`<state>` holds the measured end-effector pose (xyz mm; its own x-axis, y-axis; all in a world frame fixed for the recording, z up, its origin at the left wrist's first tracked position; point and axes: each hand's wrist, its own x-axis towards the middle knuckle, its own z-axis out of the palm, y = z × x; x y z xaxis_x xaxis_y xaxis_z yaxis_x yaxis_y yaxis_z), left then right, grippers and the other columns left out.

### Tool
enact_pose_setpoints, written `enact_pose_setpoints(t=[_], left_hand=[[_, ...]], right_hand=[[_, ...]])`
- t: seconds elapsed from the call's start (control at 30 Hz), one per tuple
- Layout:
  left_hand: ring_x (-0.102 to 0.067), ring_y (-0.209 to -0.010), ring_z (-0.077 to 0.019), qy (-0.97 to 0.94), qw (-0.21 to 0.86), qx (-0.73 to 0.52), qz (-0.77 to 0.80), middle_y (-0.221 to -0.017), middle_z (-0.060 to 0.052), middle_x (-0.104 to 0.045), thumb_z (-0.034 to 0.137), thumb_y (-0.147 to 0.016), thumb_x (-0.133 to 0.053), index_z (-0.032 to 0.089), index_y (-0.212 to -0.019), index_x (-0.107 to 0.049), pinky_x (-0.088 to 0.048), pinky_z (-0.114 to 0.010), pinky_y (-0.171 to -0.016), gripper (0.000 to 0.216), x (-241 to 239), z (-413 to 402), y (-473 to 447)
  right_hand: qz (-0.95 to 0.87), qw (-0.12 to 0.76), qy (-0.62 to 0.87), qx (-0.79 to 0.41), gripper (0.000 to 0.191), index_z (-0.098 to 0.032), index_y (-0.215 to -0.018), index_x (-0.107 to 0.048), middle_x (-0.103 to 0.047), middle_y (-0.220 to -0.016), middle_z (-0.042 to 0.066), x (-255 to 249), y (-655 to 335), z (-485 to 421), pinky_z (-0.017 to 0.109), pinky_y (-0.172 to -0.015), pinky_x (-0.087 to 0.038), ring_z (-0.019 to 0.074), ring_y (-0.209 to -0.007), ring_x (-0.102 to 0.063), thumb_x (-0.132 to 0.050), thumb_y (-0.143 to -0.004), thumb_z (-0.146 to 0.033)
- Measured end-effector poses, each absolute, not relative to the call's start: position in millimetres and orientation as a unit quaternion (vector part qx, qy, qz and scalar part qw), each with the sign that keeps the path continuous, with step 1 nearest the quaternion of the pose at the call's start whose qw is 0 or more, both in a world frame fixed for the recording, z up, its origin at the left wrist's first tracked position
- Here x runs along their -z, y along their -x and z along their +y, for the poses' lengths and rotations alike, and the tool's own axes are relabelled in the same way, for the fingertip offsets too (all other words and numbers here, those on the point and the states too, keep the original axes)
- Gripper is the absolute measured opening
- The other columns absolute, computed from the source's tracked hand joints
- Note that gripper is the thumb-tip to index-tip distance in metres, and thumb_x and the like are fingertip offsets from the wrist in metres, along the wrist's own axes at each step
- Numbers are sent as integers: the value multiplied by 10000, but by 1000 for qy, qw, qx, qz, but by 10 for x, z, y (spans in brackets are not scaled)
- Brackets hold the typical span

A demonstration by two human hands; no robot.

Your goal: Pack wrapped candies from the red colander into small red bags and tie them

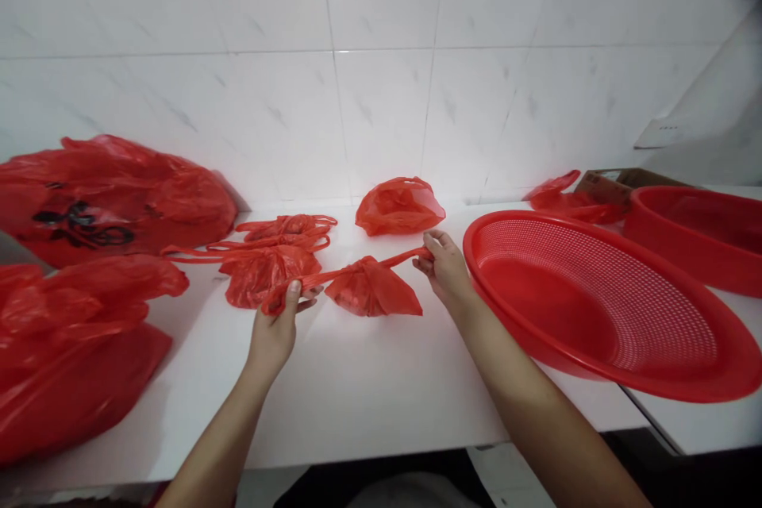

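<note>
A small red plastic bag (372, 290) lies on the white counter (357, 381) between my hands, its two handles pulled out sideways. My left hand (277, 325) is closed on the left handle. My right hand (444, 266) pinches the right handle, just beside the rim of a large red perforated basket (595, 309). Two more tied small red bags (262, 270) lie just behind my left hand, and a loose one (398, 206) sits by the wall.
Big stuffed red bags (107, 194) pile up at the left, one (71, 349) at the counter's front edge. A second red basin (702, 234), a cardboard box (619, 182) and crumpled red plastic (565, 198) sit at the right. White tiled wall behind.
</note>
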<state>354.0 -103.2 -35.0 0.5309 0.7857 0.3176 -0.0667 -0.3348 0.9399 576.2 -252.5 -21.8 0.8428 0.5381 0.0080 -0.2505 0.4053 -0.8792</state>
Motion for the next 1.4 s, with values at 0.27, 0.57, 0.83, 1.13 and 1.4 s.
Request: enact_pose_setpoints(t=[0.27, 0.57, 0.83, 1.13, 1.4], left_hand=[[-595, -1155, -236, -795, 465, -338, 193, -1228, -103, -651, 520, -947, -386, 181, -1199, -602, -455, -381, -1013, 475, 341, -1072, -4020], [-650, -1021, -211, -863, 380, -289, 167, -1134, -62, -698, 413, -965, -362, 203, -1169, -613, -487, -327, -916, 386, 455, -878, -4520], [-637, -1097, -202, -891, 343, -230, 192, -1199, -10, -693, 222, -891, -433, 249, -1209, -626, -466, -295, -951, 373, 687, -588, -4516], [-672, -999, -283, -924, 243, -152, 253, -1139, -34, -721, 76, -760, -419, 307, -1241, -638, -499, -367, -799, 577, 712, -528, -4513], [-679, -945, -321, -928, 193, -89, 305, -1037, -84, -750, 133, -781, -438, 304, -1197, -677, -500, -383, -726, 510, 690, -523, -4539]], right_hand=[[-251, 707, 603, -272, 501, -265, -1218, -478, -603, -1087, 42, 403, -5752, -2493, 336, -787, -522, 165, -884, -616, -574, -826, -563], [-382, 581, 696, -178, 220, -190, -954, -685, -698, -978, 41, 654, -5831, -2181, 334, -867, -467, 175, -919, -628, -555, -823, -310], [-372, 548, 740, -118, 185, -209, -865, -676, -702, -893, 6, 850, -6041, -2208, 292, -790, -462, 151, -832, -627, -499, -822, -238], [-414, 410, 811, -49, 176, -232, -899, -602, -664, -959, 11, 951, -6021, -2202, 305, -723, -418, 174, -843, -597, -448, -858, -156], [-435, 317, 843, -11, 195, -223, -925, -599, -629, -1010, 35, 979, -5977, -2164, 300, -632, -392, 188, -825, -579, -425, -886, -143]])
